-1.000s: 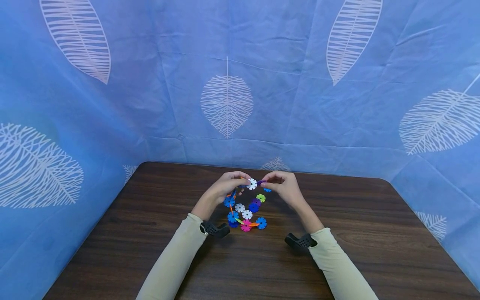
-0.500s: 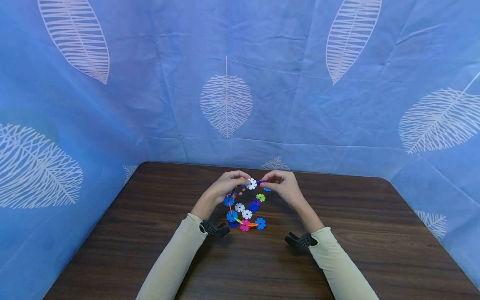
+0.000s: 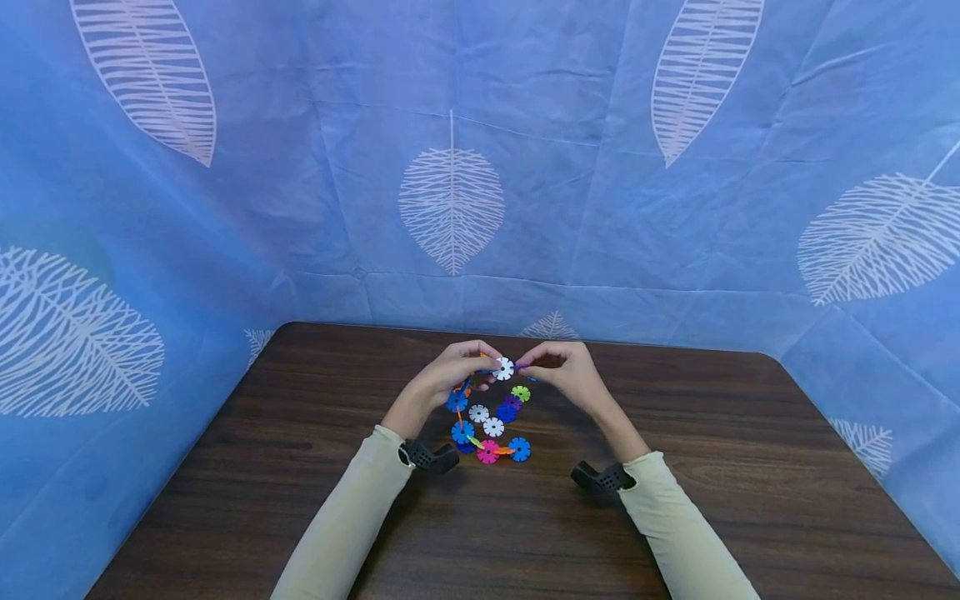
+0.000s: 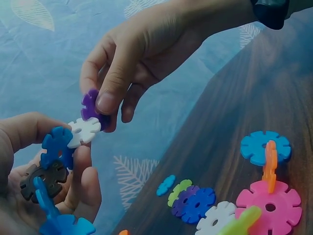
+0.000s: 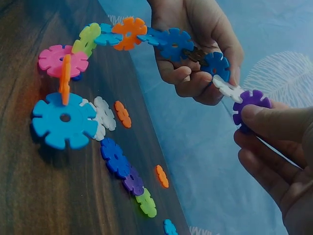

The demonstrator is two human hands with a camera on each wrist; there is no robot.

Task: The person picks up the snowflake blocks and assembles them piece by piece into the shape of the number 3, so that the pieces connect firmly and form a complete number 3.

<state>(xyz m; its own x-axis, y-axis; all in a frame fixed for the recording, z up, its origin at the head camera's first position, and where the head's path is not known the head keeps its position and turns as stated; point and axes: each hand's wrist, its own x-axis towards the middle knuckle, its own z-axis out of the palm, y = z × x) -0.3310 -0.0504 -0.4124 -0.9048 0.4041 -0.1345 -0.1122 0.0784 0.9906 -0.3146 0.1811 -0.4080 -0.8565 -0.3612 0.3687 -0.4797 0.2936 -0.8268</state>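
Observation:
Notched plastic snowflake discs are joined in a curved chain, with an orange disc [image 5: 129, 33] and a pink disc [image 5: 51, 61] along it. My left hand [image 3: 450, 371] holds the chain near its raised end, fingers about a blue disc [image 4: 55, 142] and the white disc [image 4: 85, 132] beside it. A brown disc [image 4: 44, 182] sits by that palm. Between thumb and fingertips, my right hand [image 3: 570, 373] pinches a purple disc [image 5: 257, 98], which meets the white disc's edge. Whether it is fully slotted in, I cannot tell. The chain's lower end, a light blue disc [image 5: 54, 117], is near the table.
Loose discs lie on the dark wooden table [image 3: 712, 467] inside the curve: white discs [image 3: 492, 427], a dark blue disc [image 5: 115, 156], a green disc [image 3: 521, 393] and small orange discs [image 5: 162, 176]. A blue leaf-patterned cloth [image 3: 525, 208] hangs behind the table's far edge.
My right fingers have shifted slightly left toward the white disc, covering more of the purple one. The chain's lower part has swung slightly left. My left hand keeps its hold.

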